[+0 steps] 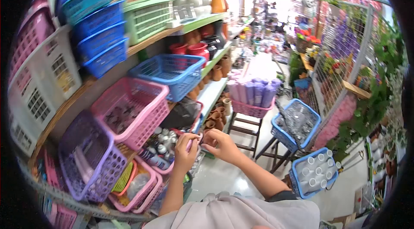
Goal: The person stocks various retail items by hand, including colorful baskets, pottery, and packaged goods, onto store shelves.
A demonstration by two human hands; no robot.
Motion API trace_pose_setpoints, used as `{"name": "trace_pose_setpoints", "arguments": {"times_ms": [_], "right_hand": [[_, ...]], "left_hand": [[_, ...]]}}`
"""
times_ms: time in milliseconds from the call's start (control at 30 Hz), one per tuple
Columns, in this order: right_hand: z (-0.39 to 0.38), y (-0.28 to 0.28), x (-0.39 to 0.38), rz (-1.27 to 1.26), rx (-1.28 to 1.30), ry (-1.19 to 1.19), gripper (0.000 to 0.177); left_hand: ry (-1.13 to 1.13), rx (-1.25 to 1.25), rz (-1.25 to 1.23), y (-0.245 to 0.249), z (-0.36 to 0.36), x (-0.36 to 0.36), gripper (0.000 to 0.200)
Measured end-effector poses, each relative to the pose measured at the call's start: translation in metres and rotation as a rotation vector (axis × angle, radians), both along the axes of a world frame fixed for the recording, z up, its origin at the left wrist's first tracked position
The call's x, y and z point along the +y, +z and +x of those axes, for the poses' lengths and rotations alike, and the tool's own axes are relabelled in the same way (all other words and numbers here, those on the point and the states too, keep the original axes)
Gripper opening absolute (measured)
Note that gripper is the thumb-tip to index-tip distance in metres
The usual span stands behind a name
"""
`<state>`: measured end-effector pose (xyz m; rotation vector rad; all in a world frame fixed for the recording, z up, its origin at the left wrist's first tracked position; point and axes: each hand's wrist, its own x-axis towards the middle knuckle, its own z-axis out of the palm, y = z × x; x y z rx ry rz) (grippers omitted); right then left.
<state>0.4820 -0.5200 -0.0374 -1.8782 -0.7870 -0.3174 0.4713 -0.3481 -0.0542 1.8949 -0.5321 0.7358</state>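
Note:
Both of my hands are raised close together at the middle of the view, above the floor and beside the lower shelf. The fingers of my left hand (186,151) are bent in a pinch around something small that I cannot make out. Close to its right, my right hand (219,145) has its thumb and fingers curled toward the left fingertips. A small dark and pinkish bit shows between the two hands, too small to name. Just left of my left hand are spray cans and bottles (157,157) in a pink basket.
Shelves on the left hold a pink basket (133,110), a purple basket (88,155) and a blue basket (172,73). Ahead, a pink basket of purple rolls (252,108) stands on a dark stool. Two blue baskets (314,173) (296,125) are at the right, near a wire rack.

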Motion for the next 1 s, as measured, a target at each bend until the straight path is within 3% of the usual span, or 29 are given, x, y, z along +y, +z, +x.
{"name": "trace_pose_setpoints", "arguments": {"times_ms": [100,167,233,433,533,567,833,1000], "right_hand": [[0.002,-0.018,-0.053,0.108,0.141,-0.195,0.019],[0.004,-0.029,-0.09,0.145,0.161,-0.258,0.016],[0.006,-0.043,-0.125,0.205,0.211,-0.362,0.012],[0.01,-0.087,-0.225,0.204,0.213,-0.627,0.012],[0.013,-0.113,-0.273,0.055,0.216,-0.794,0.021],[0.014,-0.121,-0.288,0.082,0.364,-0.819,0.021],[0.038,-0.207,-0.377,-0.099,0.452,-1.045,0.022],[0.053,-0.224,-0.395,-0.414,0.55,-1.255,0.022]], "left_hand": [[-0.206,0.153,-0.074,-0.008,0.026,-0.059,0.009],[-0.258,0.1,-0.01,-0.014,0.042,-0.099,0.008],[-0.319,0.217,0.031,-0.017,0.05,-0.133,0.008],[-0.575,0.327,0.02,-0.042,0.074,-0.226,0.011],[-0.642,0.327,0.02,-0.056,0.084,-0.26,0.012],[-0.66,0.325,0.023,-0.058,0.087,-0.268,0.012],[-0.641,0.469,0.039,-0.07,0.104,-0.288,0.013],[-0.61,0.5,-0.003,-0.081,0.124,-0.293,0.013]]}}
